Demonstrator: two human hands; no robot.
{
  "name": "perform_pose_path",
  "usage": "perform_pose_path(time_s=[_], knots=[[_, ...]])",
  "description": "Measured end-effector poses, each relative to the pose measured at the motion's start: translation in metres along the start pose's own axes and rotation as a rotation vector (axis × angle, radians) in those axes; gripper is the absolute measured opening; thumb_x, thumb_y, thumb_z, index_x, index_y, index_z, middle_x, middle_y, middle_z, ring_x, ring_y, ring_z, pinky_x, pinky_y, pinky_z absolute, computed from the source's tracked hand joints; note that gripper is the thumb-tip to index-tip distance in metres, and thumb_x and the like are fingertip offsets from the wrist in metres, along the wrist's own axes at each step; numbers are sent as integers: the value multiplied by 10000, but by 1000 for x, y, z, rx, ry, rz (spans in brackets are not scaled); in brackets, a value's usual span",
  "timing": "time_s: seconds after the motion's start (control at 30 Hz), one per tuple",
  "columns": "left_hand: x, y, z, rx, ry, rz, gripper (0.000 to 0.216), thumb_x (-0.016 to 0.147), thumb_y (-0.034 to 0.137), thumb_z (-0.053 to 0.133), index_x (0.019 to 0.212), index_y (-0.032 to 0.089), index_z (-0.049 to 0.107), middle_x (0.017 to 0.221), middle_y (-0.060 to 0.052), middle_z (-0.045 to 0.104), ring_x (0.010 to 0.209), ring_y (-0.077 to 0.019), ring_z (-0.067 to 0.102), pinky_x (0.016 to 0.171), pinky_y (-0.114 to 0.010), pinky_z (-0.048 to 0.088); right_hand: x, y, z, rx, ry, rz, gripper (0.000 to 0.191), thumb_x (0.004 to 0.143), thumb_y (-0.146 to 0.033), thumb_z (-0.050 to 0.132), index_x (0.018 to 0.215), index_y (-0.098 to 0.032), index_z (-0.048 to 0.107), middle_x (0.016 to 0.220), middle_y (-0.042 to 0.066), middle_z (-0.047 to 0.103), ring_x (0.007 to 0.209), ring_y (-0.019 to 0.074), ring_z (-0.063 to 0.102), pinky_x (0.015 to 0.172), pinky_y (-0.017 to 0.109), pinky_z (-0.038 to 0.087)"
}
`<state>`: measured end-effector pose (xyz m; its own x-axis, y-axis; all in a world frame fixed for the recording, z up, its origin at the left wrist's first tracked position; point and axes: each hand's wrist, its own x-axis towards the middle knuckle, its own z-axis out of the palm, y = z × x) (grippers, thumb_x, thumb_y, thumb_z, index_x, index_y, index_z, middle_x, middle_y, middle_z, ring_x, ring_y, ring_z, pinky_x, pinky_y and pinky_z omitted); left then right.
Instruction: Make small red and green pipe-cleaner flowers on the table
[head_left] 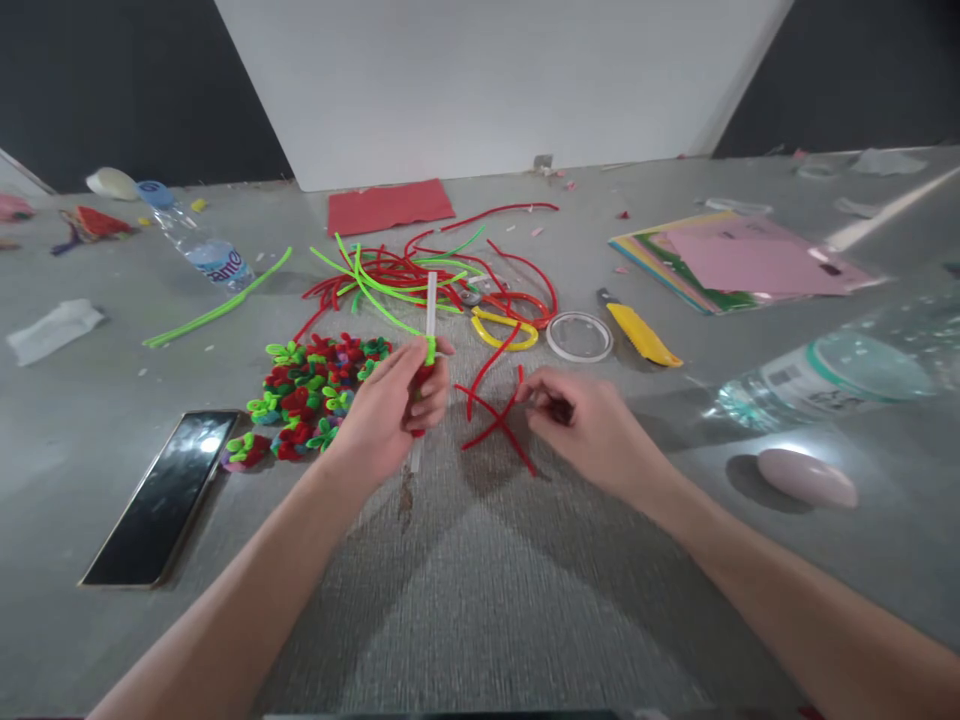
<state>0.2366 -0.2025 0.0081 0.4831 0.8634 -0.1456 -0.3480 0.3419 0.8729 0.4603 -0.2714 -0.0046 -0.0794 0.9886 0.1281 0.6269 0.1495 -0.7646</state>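
Left hand (390, 405) clamped on white stick (430, 295), green coil (430, 350) wound at the fingertips, just above worktop (480, 600). Right hand (581, 420) pinches end of red pipe cleaner (495, 420) lying alongside. Judgement: hold stick steady, keep turns tight.

On my feed the left hand (386, 410) and right hand (592, 425) are bare; the left forearm (247, 590) and right forearm (787, 600) show uncovered, slender.

Left hand (390, 410) grips white stick (431, 300); right hand (585, 420) pinches red pipe cleaner (495, 425).
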Motion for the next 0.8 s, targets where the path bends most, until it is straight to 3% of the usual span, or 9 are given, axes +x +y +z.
perform_pose_path(time_s=[0.13,0.3,0.4,0.53,0.63,0.8], knots=[[2,3,-4,-39,70,12,267,1075,354,539,888,169,590,630,88,237,445,-48,190,381,-156,182,-1,-2,5,-131,-45,-41,73,875,-224,727,892,-203,659,768,-18,633,681,139,538,654,296,380],[3,2,-4,-129,-4,-48,311,1078,412,501,913,170,606,641,65,346,453,-60,254,392,-162,245,-3,-5,14,-288,-109,-166,76,902,-176,721,946,-194,662,929,34,687,895,207,604,836,369,395],[4,0,-2,-138,-61,-86,437,1091,499,386,962,162,633,671,27,446,474,-79,329,419,-182,310,-3,-3,14,-294,-128,-153,85,914,-113,657,894,-195,651,831,4,669,775,168,575,758,334,381],[4,0,-1,-99,-74,-106,522,1102,491,277,1045,141,660,714,-19,524,504,-97,381,453,-203,349,-3,-3,9,-257,-89,-105,125,884,-78,633,836,-193,629,770,-12,627,681,136,522,651,293,352],[3,-1,-1,-77,-82,-99,480,1101,449,305,1084,136,668,738,-23,536,518,-95,382,463,-203,345,-3,-5,7,-228,-35,-77,136,851,-64,620,811,-192,602,800,-6,618,682,131,514,639,289,357],[0,-3,-1,10,-82,-59,286,1072,309,465,1094,126,684,753,3,483,556,-78,366,482,-189,312,-1,-7,3,-36,91,7,123,845,-111,622,778,-206,583,681,-39,588,630,124,509,614,285,381]])
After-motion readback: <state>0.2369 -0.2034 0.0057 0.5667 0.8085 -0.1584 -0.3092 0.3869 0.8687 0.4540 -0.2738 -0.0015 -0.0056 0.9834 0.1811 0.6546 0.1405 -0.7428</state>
